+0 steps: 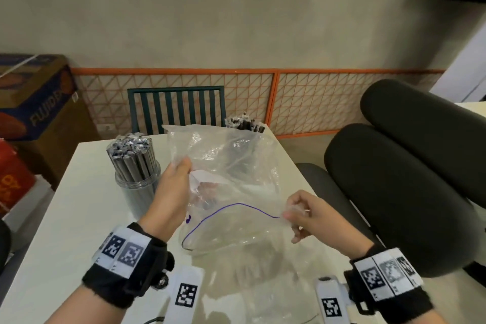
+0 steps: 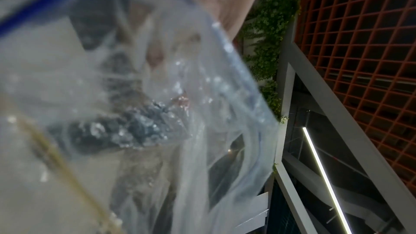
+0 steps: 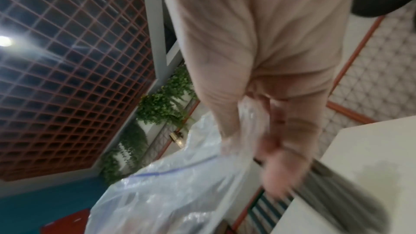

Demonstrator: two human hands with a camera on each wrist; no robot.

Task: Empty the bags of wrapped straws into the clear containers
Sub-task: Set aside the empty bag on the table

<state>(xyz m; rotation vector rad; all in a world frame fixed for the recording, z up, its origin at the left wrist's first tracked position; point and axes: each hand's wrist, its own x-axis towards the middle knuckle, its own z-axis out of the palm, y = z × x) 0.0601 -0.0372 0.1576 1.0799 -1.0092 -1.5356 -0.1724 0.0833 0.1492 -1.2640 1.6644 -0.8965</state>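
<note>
1. The person holds a clear zip bag (image 1: pixel 231 166) up over the white tabletop (image 1: pixel 79 218), between both hands.
2. The left hand (image 1: pixel 171 192) grips the bag's left side, its fingers (image 1: pixel 181 164) curled round a bunch of the plastic.
3. The right hand (image 1: pixel 310 218) pinches the bag's edge at the end of the purple zip line, thumb and forefinger closed on the plastic, the other fingers loosely bent.
4. The bag looks limp and crumpled; a white slip of paper shows inside near the left hand. Whether any straws are in it, I cannot tell.
5. A clear container (image 1: pixel 136 181) stands on the tabletop just left of the left hand, packed with upright wrapped straws (image 1: pixel 131 150).
6. A second bunch of straws (image 1: pixel 244 123) shows behind the bag at the far edge of the tabletop; what holds them is hidden by the plastic.
7. More clear plastic (image 1: pixel 263 271) lies on the tabletop below the bag.
8. A green slatted chair (image 1: pixel 176 108) stands behind the tabletop, and a black office chair (image 1: pixel 407 179) is to the right.
</note>
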